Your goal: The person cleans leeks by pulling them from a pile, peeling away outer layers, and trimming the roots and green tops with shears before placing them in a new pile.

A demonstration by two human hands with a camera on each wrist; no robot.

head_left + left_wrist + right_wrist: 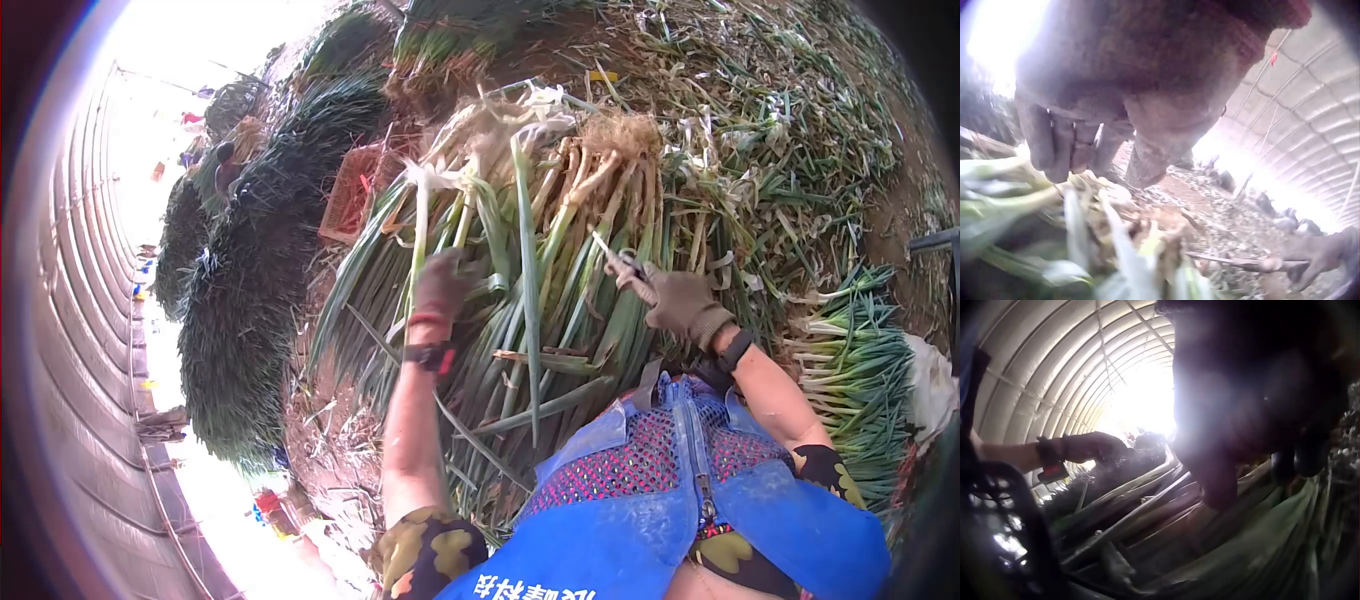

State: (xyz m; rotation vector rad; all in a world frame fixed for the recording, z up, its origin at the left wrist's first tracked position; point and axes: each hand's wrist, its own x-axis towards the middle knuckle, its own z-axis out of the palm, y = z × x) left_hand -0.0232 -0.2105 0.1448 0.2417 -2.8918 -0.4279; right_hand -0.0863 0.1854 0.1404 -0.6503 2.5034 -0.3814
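Head view lets us see a wide heap of green onions (525,265) lying before the person, with long green leaves, pale stalks and brown, hairy roots at the far end. Over it, the right hand (685,305) grips a slim tool (625,266). Left hand (445,285) is blurred there, but left wrist view shows us its thumb apart from the fingers. We find the red crate (350,195), near the heap, only from the head.

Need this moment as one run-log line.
left hand: at onions, contact unclear | right hand: holds slim tool above onions | red crate: beside onions
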